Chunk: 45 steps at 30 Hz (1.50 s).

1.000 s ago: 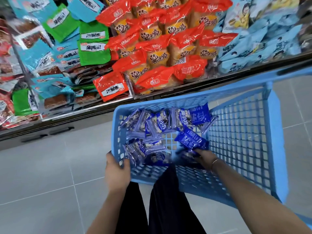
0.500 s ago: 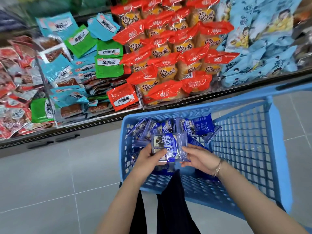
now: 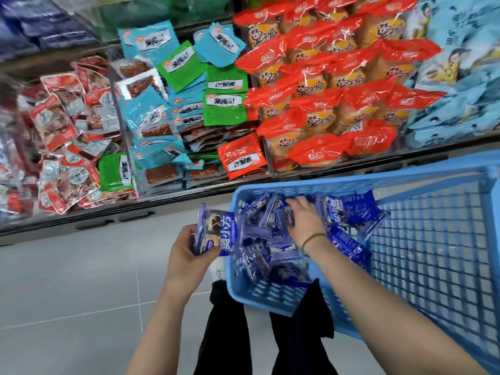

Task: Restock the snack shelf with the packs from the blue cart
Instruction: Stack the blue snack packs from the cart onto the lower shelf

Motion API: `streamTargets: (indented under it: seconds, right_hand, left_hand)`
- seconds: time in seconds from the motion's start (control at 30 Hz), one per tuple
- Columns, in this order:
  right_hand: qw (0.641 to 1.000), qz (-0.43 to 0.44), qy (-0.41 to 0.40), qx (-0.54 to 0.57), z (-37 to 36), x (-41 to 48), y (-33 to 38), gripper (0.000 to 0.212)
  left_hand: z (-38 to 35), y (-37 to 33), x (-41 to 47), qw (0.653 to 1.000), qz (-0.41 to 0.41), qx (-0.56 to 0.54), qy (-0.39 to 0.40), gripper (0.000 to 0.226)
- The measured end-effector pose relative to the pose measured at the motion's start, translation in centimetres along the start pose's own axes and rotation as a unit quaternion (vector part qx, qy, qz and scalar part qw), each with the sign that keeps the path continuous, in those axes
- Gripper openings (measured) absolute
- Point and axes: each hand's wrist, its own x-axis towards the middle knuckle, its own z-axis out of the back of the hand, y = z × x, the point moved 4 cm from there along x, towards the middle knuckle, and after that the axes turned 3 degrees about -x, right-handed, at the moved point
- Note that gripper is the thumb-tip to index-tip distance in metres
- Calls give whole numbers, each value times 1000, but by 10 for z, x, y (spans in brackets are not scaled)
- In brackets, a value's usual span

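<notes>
My left hand grips a blue snack pack with white lettering, held just left of the blue cart. My right hand reaches into the cart, its fingers down among several more blue packs piled at the cart's near left corner. Whether the right hand holds a pack is hidden by the heap. The snack shelf runs across the top of the view, slanted and crowded with packs.
On the shelf lie red-and-white packs at left, teal and green packs in the middle, orange-red bread packs and pale blue packs at right. Grey tiled floor spreads at the left. My dark trouser legs show below the cart.
The blue pack held between both hands has passed to my left hand, which moved left outside the cart. My right hand let go and reached forward into the pile.
</notes>
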Motion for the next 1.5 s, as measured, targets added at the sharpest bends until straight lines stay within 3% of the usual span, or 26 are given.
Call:
streamTargets:
  seconds: [0.1, 0.23, 0.33, 0.4, 0.47, 0.5, 0.53, 0.6, 0.67, 0.73, 0.87, 0.93, 1.0, 1.03, 1.13, 1.17, 1.27, 1.33, 1.4, 1.47, 1.5]
  right_hand:
    - [990, 48, -16, -134, -5, 12, 0, 69]
    - [980, 87, -26, -176, -2, 18, -11, 47]
    - [977, 131, 16, -170, 1, 16, -22, 44]
    - [986, 136, 14, -100, 7, 9, -28, 46]
    - [992, 93, -5, 80, 16, -5, -31, 47]
    - [979, 59, -7, 197, 21, -12, -31, 37]
    - [948, 19, -6, 317, 26, -20, -32, 25]
    - [856, -81, 5, 511, 31, -36, -32, 29]
    - [748, -149, 39, 645, 31, -50, -31, 26]
    - [675, -165, 75, 715, 33, -61, -24, 16]
    - [644, -169, 117, 737, 35, -75, -11, 9]
    - [606, -197, 103, 764, 33, -80, -5, 12]
    - [565, -213, 88, 792, 26, -86, 3, 16]
    - [582, -213, 92, 779, 22, -90, 9, 13]
    - [777, -177, 128, 591, 8, -105, 22, 11]
    - [815, -169, 115, 542, 7, -106, 22, 14]
    - [850, -136, -12, 510, 21, -100, 9, 43]
    - [903, -42, -45, 425, 35, -93, 4, 58]
    - [932, 32, -25, 361, 36, -90, 7, 42]
    - [927, 21, -28, 372, 31, -88, 12, 17]
    - [925, 9, -42, 377, 27, -86, 15, 20]
  left_hand:
    - [14, 1, 4, 999, -1, -24, -32, 40]
    - [17, 1, 7, 994, 9, -84, -66, 10]
    - [10, 2, 5, 980, 57, -179, -68, 22]
    - [1, 3, 6, 963, 95, -247, -51, 20]
    - [-7, 4, 8, 962, 110, -247, -34, 15]
    - [-11, 4, 9, 965, 114, -234, -32, 14]
    - [-14, 6, 10, 967, 116, -223, -28, 14]
    - [-21, 9, 11, 969, 127, -211, -20, 17]
    - [-29, 11, 12, 972, 143, -184, -13, 20]
    - [-38, 13, 11, 977, 143, -160, 3, 11]
    - [-56, 13, 9, 976, 153, -154, 16, 18]
    - [-65, 11, 5, 969, 165, -180, 38, 14]
    - [-72, 6, 2, 968, 155, -193, 50, 32]
    - [-75, 4, 1, 973, 139, -178, 49, 40]
    - [-79, 1, -2, 983, 107, -145, 37, 41]
    - [-79, 2, -1, 983, 104, -145, 37, 38]
    - [-77, 4, 2, 985, 87, -126, 75, 43]
    - [-77, 3, 3, 983, 81, -121, 112, 47]
    - [-77, 3, 2, 980, 91, -128, 124, 47]
    - [-78, 4, 0, 975, 101, -161, 112, 44]
    - [-78, 5, -1, 971, 109, -183, 106, 42]
